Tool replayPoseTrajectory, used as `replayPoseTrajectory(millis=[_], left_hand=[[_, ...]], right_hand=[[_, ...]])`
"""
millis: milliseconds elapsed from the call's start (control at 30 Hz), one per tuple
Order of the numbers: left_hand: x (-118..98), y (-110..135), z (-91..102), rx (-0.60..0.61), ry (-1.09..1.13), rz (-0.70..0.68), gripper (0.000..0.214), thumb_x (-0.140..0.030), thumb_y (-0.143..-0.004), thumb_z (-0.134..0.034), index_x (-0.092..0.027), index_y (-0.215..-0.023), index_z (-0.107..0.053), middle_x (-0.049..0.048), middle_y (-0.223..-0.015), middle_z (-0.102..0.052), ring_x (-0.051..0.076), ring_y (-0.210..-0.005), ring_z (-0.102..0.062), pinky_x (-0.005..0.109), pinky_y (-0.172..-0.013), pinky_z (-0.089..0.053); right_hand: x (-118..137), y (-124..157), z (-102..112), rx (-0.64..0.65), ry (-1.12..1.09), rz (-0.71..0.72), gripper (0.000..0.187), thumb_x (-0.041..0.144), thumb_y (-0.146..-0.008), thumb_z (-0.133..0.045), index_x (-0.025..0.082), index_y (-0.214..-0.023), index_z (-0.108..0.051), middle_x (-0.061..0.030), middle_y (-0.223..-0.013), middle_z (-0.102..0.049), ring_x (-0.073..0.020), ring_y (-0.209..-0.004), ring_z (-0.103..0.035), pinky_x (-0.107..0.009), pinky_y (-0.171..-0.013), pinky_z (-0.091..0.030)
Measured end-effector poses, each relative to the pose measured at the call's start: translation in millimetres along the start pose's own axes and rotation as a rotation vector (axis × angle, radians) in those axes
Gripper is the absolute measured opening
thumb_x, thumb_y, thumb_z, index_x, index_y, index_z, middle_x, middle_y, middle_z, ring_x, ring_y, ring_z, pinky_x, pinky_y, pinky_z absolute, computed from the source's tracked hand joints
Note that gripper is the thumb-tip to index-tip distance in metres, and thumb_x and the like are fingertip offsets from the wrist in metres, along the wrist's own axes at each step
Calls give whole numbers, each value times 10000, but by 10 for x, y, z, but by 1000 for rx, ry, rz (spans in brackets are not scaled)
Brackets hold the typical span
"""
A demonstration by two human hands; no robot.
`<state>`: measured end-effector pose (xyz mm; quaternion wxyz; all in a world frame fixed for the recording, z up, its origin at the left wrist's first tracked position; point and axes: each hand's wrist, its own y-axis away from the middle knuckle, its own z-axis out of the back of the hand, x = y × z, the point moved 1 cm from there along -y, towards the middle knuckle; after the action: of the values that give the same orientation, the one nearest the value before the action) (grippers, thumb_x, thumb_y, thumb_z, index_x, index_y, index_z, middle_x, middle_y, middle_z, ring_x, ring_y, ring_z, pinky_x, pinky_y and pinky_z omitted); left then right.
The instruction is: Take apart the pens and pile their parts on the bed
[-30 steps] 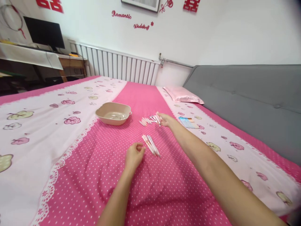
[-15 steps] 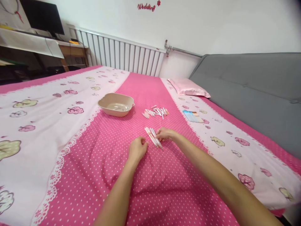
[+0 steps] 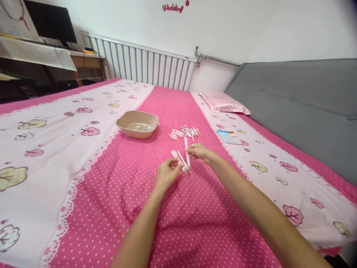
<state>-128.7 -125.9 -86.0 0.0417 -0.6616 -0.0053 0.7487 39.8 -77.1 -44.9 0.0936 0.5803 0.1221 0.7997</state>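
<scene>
A person's right hand (image 3: 199, 151) pinches a slim pale pen (image 3: 187, 160) beside the near cluster of pens (image 3: 181, 158); the left hand (image 3: 167, 173) curls at the cluster's left, its grip unclear.

Patterned bed (image 3: 122, 208), beige basin (image 3: 136, 133), scattered pens (image 3: 192, 134), nearer pen bundle (image 3: 180, 156), multicoloured pen row (image 3: 229, 137), pink pillow (image 3: 224, 102)

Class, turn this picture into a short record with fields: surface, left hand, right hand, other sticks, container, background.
Surface: pink-and-white bedspread
Left hand: at the near pen-like sticks; whether it grips any is unclear
Right hand: holding one pale pink stick
Other sticks: a loose pile farther off; a neat blue-to-brown row to the right
Container: beige basin, left of the loose pile
Background: pink pillow, grey headboard, dark monitor
</scene>
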Motion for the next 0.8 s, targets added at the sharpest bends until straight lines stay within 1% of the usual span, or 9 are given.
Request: replayPoseTrajectory(millis=[67,133,233,300,400,500,567,667,800], left_hand=[[-20,19,-30,32,-43,-35,430,-448,-610,-715,-148,-912,-657,90,-783,-683,203,-690,-619,275,-598,-443],[-38,35,-42,42,-69,-72,457,-460,-632,-699,-144,-955,-633,86,-788,-684,193,-683,-627,268,-604,-453],[-44,44,-14,-11,-71,-104,349,-437,-701,-640,-152,-901,-642,68,-755,-683,172,-643,-621,246,-583,-438],[-40,46,25,-79,-137,-122,304,-425,-755,-579,-162,-885,-660,54,-714,-673,160,-613,-602,234,-565,-408],[-44,61,69,-147,-302,-183,318,-445,-801,-508,-192,-881,-684,24,-629,-634,142,-564,-551,224,-548,-352],[-53,78,72,-161,-386,-217,341,-471,-809,-484,-197,-788,-687,-3,-536,-560,125,-504,-476,223,-524,-294],[-46,73,56,-116,-250,-182,337,-470,-793,-507,-182,-708,-661,-10,-516,-529,113,-486,-442,221,-512,-275],[-31,39,25,15,43,-113,351,-483,-755,-553,-157,-635,-609,-11,-525,-529,101,-479,-443,214,-499,-297],[-76,11,27,166,192,-46,442,-570,-734,-530,-137,-684,-605,19,-536,-583,120,-469,-519,229,-500,-387]], right_hand=[[131,114,-83,5,-61,72,234,134,-798,-589,146,-575,-518,38,-477,-512,-59,-434,-458,-170,-445,-362],[228,219,-205,35,-109,120,209,122,-795,-578,146,-594,-525,31,-499,-529,-67,-457,-486,-180,-475,-389],[293,322,-383,66,-154,168,167,128,-782,-588,142,-624,-535,18,-536,-556,-76,-488,-519,-195,-513,-418],[295,348,-456,58,-163,198,147,169,-748,-641,139,-638,-548,12,-549,-568,-88,-506,-535,-211,-533,-433],[269,338,-491,-1,-157,249,212,249,-647,-742,140,-632,-560,18,-546,-567,-100,-518,-536,-225,-536,-428],[238,305,-478,-64,-147,285,301,303,-536,-805,147,-586,-552,32,-522,-551,-101,-513,-521,-228,-523,-406],[229,288,-466,-70,-140,292,324,320,-497,-818,145,-561,-553,27,-510,-552,-106,-509,-519,-232,-513,-396],[247,286,-445,-46,-134,294,315,315,-484,-822,135,-553,-574,15,-506,-561,-104,-498,-513,-234,-502,-385],[319,318,-390,13,-142,281,291,294,-485,-826,126,-590,-613,12,-523,-582,-103,-513,-531,-239,-537,-421]])
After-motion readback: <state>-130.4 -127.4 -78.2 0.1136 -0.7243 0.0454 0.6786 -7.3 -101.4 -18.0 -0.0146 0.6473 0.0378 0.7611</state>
